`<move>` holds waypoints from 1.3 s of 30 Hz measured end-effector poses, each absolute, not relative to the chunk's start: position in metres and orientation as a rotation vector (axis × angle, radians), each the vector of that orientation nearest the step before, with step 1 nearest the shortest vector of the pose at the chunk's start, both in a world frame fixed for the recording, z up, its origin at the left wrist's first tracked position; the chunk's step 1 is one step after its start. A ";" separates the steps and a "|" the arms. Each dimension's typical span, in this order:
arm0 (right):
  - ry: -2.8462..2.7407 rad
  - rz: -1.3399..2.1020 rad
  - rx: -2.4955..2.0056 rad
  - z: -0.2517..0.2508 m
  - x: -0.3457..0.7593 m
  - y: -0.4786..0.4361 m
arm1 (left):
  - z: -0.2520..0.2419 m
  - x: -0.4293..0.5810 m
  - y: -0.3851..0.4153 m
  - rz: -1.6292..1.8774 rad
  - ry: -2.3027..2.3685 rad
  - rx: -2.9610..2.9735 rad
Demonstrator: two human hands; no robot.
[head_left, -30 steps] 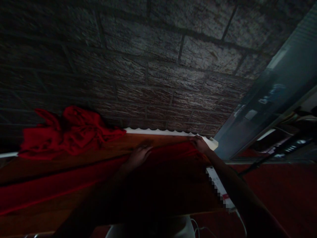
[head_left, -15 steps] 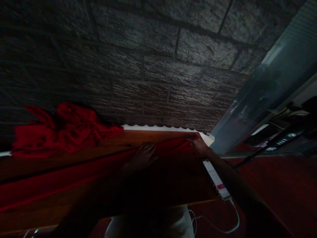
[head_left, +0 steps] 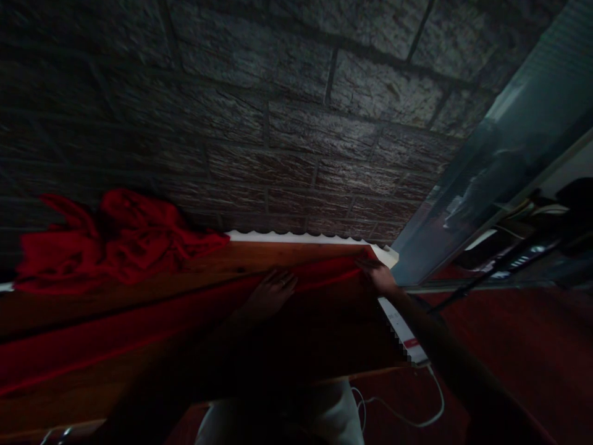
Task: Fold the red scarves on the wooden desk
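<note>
A long folded strip of red cloth lies across the wooden table, running from the left edge of the view up to the right. My left hand, with a ring on one finger, rests flat on the strip with its fingers stretched out. At the strip's right end, my right hand has its fingers closed on the edge of the cloth. Its thumb is hidden in shadow. Between the two hands the cloth lies fairly smooth.
A crumpled red cloth heap sits against the brick wall. White scalloped trim runs along the table's back edge. Near my right forearm lies a phone, its white cable hanging off the table.
My right hand has shifted slightly to the right along the cloth's end. My left hand has moved a little right. The cloth between them looks smoother, with its near edge clearer.
</note>
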State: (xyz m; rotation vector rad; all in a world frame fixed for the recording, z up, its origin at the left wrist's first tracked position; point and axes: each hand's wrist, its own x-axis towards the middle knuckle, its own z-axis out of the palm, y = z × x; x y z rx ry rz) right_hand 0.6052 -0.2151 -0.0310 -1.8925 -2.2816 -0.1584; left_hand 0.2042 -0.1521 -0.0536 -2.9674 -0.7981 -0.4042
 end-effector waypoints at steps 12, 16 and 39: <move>-2.196 -0.042 -1.869 -0.031 0.609 -0.205 | -0.062 0.206 -0.152 -0.554 -0.920 -2.890; -2.198 0.227 -1.706 -0.036 0.618 -0.201 | -0.062 0.205 -0.144 -0.672 -1.038 -2.935; -2.089 0.327 -1.756 -0.032 0.616 -0.153 | -0.043 0.192 -0.121 -0.866 -1.450 -2.996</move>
